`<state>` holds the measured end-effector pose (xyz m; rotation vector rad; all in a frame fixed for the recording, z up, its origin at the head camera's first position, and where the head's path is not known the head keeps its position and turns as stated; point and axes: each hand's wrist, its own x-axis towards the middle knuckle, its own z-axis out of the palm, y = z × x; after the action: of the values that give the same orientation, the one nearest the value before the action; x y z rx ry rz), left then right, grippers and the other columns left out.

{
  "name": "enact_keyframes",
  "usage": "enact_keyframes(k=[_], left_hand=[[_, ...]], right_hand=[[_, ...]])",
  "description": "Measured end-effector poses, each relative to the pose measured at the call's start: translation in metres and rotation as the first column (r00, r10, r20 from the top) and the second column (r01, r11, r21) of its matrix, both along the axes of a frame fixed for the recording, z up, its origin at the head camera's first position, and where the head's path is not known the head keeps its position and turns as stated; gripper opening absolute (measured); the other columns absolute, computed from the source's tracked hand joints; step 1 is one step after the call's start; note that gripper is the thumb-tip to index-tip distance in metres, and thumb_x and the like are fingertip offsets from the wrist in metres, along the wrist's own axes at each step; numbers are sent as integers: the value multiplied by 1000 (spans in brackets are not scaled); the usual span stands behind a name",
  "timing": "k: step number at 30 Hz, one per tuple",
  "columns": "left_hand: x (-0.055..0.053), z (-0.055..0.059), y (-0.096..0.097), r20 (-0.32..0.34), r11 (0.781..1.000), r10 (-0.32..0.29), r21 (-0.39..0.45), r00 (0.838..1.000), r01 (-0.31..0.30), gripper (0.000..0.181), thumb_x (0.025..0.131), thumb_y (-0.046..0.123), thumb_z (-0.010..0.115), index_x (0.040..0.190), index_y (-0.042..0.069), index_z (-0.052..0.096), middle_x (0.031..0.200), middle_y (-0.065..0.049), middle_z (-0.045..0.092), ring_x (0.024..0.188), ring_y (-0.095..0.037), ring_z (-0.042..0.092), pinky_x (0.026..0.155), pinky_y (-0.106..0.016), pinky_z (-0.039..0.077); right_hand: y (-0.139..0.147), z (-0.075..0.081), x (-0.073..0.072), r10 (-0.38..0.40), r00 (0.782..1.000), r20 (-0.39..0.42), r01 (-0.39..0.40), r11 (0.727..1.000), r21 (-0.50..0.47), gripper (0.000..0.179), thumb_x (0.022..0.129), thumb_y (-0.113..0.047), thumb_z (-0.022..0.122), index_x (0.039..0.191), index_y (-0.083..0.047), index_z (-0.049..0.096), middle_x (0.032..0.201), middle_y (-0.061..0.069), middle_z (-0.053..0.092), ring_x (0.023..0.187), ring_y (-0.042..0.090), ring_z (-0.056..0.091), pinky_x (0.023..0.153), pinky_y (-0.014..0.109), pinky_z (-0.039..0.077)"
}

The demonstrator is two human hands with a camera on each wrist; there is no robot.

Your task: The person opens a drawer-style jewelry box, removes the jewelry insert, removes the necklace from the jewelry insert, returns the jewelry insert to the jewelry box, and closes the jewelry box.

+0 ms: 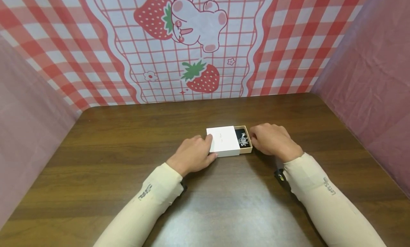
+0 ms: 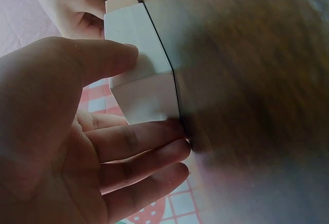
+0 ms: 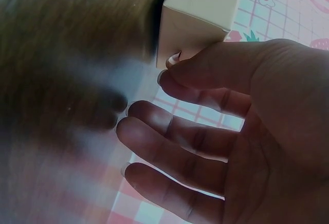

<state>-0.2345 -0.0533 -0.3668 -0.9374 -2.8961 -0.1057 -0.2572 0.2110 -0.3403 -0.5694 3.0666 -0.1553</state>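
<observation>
A white slide-out jewelry box (image 1: 223, 139) lies flat on the table, its inner tray (image 1: 246, 150) partly out to the right. On the tray's black insert sits a sparkling silver piece of jewelry (image 1: 243, 140), its exact kind too small to tell. My left hand (image 1: 193, 153) grips the left end of the white sleeve (image 2: 139, 39), with the thumb along its near side. At the opposite end, my right hand (image 1: 272, 140) pinches with thumb and index finger at the tray's end wall (image 3: 187, 34); what lies between the fingertips is hidden. Its other fingers curl loosely.
The brown wooden table (image 1: 112, 161) has a checked cloth (image 1: 288, 44) with strawberries hanging along its back edge. Pink cloth (image 1: 368, 72) hangs at the right side, and pale cloth (image 1: 29, 115) at the left. Both forearms wear cream sleeves.
</observation>
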Motion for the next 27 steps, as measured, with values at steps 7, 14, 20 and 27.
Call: enact_keyframes(k=[7, 14, 20, 27], left_hand=[[-1, -2, 0, -13, 1000, -9, 1, 1000, 9, 46, 98, 43, 61, 114, 1, 56, 78, -5, 62, 77, -19, 62, 63, -39, 53], [-3, -3, 0, -39, 1000, -16, 10, 999, 17, 44, 97, 43, 62, 111, 2, 57, 76, -5, 62, 75, -21, 63, 62, -41, 53], [-2, -3, 0, -33, 1000, -21, 12, 999, 22, 43, 97, 42, 62, 111, 2, 57, 76, -5, 62, 75, -21, 62, 62, -41, 53], [-2, -2, -1, -35, 999, -26, 20, 999, 26, 43, 97, 42, 63, 110, 1, 57, 75, -4, 62, 75, -21, 62, 62, -41, 53]], right_hand=[[0, 0, 0, -4, 1000, 4, 4, 1000, 5, 15, 90, -14, 59, 76, -19, 60, 75, 2, 57, 66, 22, 53, 52, 43, 41], [0, 1, -1, -11, 1000, 3, 11, 1000, 10, 15, 89, -14, 58, 75, -19, 60, 75, 2, 59, 67, 23, 54, 52, 45, 42], [0, 2, -1, -19, 1000, 13, 19, 1000, 10, 15, 89, -14, 58, 75, -19, 60, 76, 3, 59, 67, 23, 55, 53, 45, 42], [1, 2, -1, -18, 1000, 6, 18, 1000, 15, 15, 89, -14, 58, 75, -19, 60, 75, 2, 59, 67, 23, 54, 53, 45, 42]])
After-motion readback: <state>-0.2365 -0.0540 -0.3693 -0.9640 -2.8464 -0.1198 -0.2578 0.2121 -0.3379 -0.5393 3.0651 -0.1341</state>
